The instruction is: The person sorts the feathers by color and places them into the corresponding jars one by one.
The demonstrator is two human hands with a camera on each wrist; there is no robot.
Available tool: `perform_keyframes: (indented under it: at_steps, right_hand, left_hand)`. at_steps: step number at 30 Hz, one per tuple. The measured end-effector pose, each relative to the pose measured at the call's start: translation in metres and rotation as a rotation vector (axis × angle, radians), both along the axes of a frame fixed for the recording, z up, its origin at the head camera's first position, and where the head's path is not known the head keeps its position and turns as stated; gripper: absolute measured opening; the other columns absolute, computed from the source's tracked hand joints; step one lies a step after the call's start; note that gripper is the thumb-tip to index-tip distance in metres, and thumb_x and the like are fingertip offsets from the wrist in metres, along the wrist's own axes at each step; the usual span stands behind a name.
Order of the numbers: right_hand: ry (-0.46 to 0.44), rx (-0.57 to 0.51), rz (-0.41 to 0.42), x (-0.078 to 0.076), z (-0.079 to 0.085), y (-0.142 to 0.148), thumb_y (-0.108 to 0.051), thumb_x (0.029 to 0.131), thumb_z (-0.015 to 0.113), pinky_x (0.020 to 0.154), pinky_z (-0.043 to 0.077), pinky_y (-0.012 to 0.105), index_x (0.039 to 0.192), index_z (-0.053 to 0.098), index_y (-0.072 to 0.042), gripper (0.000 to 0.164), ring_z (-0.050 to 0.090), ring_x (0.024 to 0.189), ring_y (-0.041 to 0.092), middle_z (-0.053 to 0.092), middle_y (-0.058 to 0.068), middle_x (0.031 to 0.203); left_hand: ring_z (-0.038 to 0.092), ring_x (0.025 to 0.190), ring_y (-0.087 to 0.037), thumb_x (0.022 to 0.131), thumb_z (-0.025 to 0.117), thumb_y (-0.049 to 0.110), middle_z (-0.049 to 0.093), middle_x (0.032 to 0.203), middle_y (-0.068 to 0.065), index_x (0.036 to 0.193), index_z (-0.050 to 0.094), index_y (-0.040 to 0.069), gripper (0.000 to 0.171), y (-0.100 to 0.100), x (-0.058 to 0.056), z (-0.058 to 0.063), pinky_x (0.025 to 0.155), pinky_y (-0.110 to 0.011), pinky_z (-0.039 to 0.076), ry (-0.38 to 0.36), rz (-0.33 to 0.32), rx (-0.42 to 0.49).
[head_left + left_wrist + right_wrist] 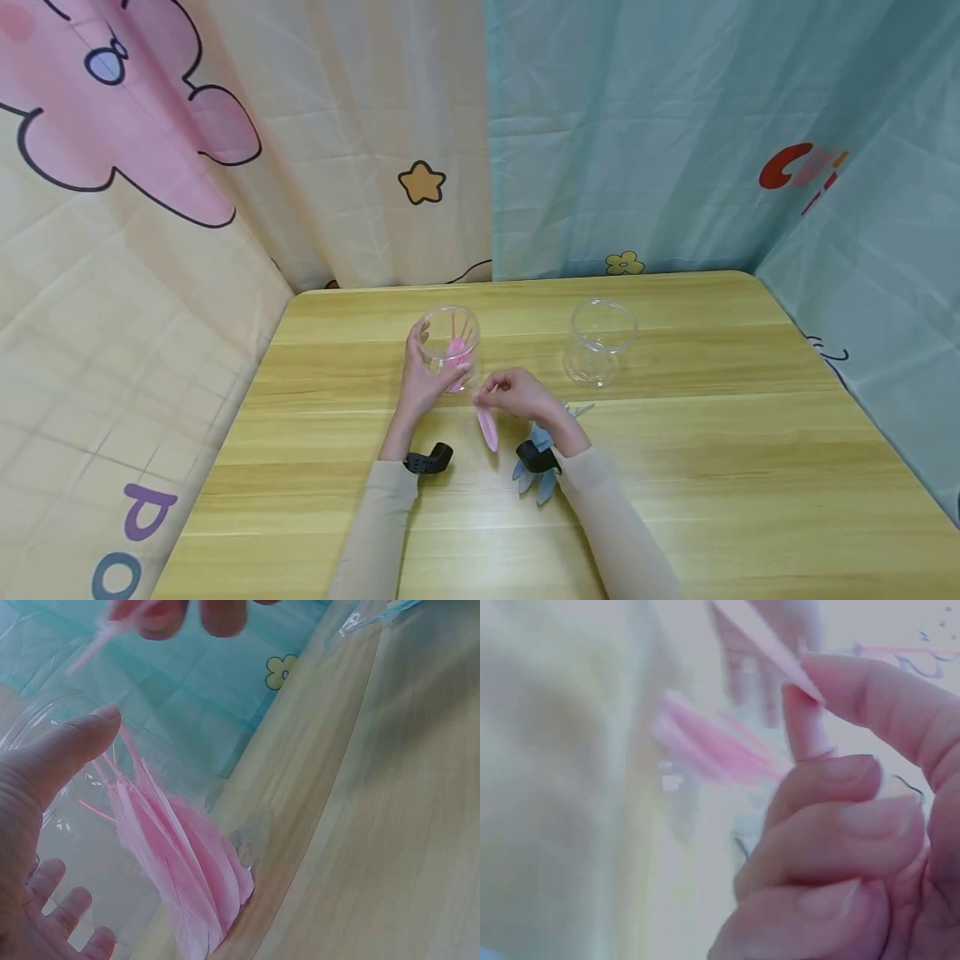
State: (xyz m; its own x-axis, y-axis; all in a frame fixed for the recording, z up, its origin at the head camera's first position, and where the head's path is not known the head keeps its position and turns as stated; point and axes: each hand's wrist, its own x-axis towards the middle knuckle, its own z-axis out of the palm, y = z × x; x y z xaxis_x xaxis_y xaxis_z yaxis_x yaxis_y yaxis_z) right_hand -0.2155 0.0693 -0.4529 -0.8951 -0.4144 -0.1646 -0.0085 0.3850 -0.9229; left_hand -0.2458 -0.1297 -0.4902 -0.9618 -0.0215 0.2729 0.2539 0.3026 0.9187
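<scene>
In the head view my left hand (423, 385) holds a clear cup (477, 329) upright on the table, fingers round its far left side and thumb across the near side. Pink feathers (455, 348) stand inside with their quills up; the left wrist view shows the bunch (176, 851) close, by the thumb. To the right of this cup, my right hand (522, 395) pinches a single pink feather (487, 428) by its quill between thumb and index finger, vane hanging down. The right wrist view is blurred, with that feather (769, 645) at the fingertips.
Several blue feathers (546, 489) lie on the wooden table (720, 467) under my right wrist, partly hidden by it. A second clear cup (592, 367) stands farther right, nothing visible inside. Patterned curtains (360, 167) hang behind the table and along its sides.
</scene>
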Motion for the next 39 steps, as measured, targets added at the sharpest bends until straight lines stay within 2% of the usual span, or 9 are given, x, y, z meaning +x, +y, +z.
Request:
perform_keyframes:
  at_steps: [5, 10, 15, 19, 23, 26, 31, 33, 39]
  right_hand:
    - [0.01, -0.146, -0.064, -0.015, 0.021, 0.002, -0.022, 0.088, 0.069, 0.041, 0.022, 0.023, 0.09, 0.067, -0.005, 0.017, 0.026, 0.041, 0.008, 0.034, -0.005, 0.051]
    - [0.115, -0.256, -0.206, -0.025, 0.037, -0.004, -0.026, 0.088, 0.069, 0.042, 0.023, 0.024, 0.093, 0.067, -0.006, 0.021, 0.026, 0.042, 0.011, 0.034, -0.002, 0.052]
    - [0.215, -0.323, -0.348, -0.035, 0.045, -0.014, -0.032, 0.086, 0.071, 0.043, 0.021, 0.025, 0.092, 0.069, -0.01, 0.024, 0.025, 0.046, 0.013, 0.033, -0.001, 0.055]
    - [0.316, -0.394, -0.464, -0.044, 0.047, -0.027, -0.031, 0.084, 0.073, 0.043, 0.021, 0.024, 0.091, 0.07, -0.009, 0.024, 0.028, 0.046, 0.011, 0.035, -0.003, 0.054]
    - [0.423, -0.444, -0.545, -0.051, 0.043, -0.038, -0.029, 0.084, 0.074, 0.042, 0.022, 0.022, 0.091, 0.071, -0.006, 0.024, 0.03, 0.045, 0.009, 0.037, -0.003, 0.051]
    - [0.462, -0.394, -0.562, -0.052, 0.038, -0.044, -0.03, 0.084, 0.073, 0.042, 0.023, 0.022, 0.092, 0.072, -0.007, 0.024, 0.032, 0.044, 0.008, 0.039, -0.003, 0.051]
    - [0.459, -0.19, -0.527, -0.051, 0.031, -0.048, -0.035, 0.085, 0.072, 0.042, 0.024, 0.023, 0.096, 0.074, -0.013, 0.025, 0.035, 0.046, 0.009, 0.043, -0.004, 0.053]
    - [0.452, -0.14, -0.518, -0.05, 0.03, -0.047, -0.036, 0.085, 0.071, 0.042, 0.024, 0.024, 0.098, 0.074, -0.013, 0.026, 0.036, 0.047, 0.01, 0.044, -0.003, 0.054]
    - [0.445, -0.12, -0.524, -0.048, 0.028, -0.043, -0.037, 0.085, 0.071, 0.043, 0.027, 0.026, 0.097, 0.073, -0.014, 0.026, 0.038, 0.047, 0.012, 0.046, -0.002, 0.056]
  left_hand:
    - [0.024, 0.136, -0.029, 0.068, 0.086, 0.036, 0.024, 0.15, -0.007, 0.149, 0.016, 0.027, 0.108, 0.0, 0.001, 0.002, 0.102, -0.06, 0.026, -0.023, -0.004, -0.001]
    - [0.025, 0.135, -0.03, 0.067, 0.086, 0.035, 0.025, 0.15, -0.008, 0.149, 0.017, 0.028, 0.108, 0.0, 0.002, 0.001, 0.101, -0.062, 0.027, -0.03, 0.005, -0.009]
    - [0.025, 0.135, -0.031, 0.068, 0.086, 0.027, 0.026, 0.15, -0.008, 0.149, 0.018, 0.023, 0.106, 0.001, 0.002, 0.001, 0.1, -0.062, 0.027, -0.007, 0.009, -0.005]
    - [0.023, 0.136, -0.028, 0.069, 0.086, 0.031, 0.025, 0.15, -0.004, 0.148, 0.018, 0.024, 0.105, 0.001, 0.001, 0.001, 0.102, -0.059, 0.027, -0.007, 0.013, -0.004]
    - [0.024, 0.136, -0.027, 0.068, 0.086, 0.035, 0.026, 0.15, -0.004, 0.148, 0.019, 0.023, 0.105, 0.001, 0.002, 0.001, 0.103, -0.057, 0.027, -0.003, 0.013, -0.004]
    - [0.024, 0.136, -0.028, 0.068, 0.086, 0.035, 0.026, 0.149, -0.006, 0.148, 0.019, 0.022, 0.106, 0.001, 0.002, 0.001, 0.103, -0.057, 0.027, -0.003, 0.012, -0.002]
    - [0.023, 0.136, -0.027, 0.068, 0.086, 0.035, 0.026, 0.15, -0.003, 0.148, 0.019, 0.023, 0.105, 0.002, 0.003, 0.002, 0.103, -0.057, 0.026, -0.019, 0.016, -0.006]
    - [0.023, 0.136, -0.026, 0.069, 0.086, 0.035, 0.026, 0.15, -0.002, 0.148, 0.018, 0.023, 0.105, 0.002, 0.003, 0.003, 0.104, -0.057, 0.026, -0.024, 0.02, -0.009]
    - [0.024, 0.136, -0.027, 0.07, 0.085, 0.031, 0.026, 0.15, -0.002, 0.149, 0.018, 0.022, 0.104, 0.002, 0.002, 0.003, 0.103, -0.058, 0.026, -0.015, 0.021, -0.01]
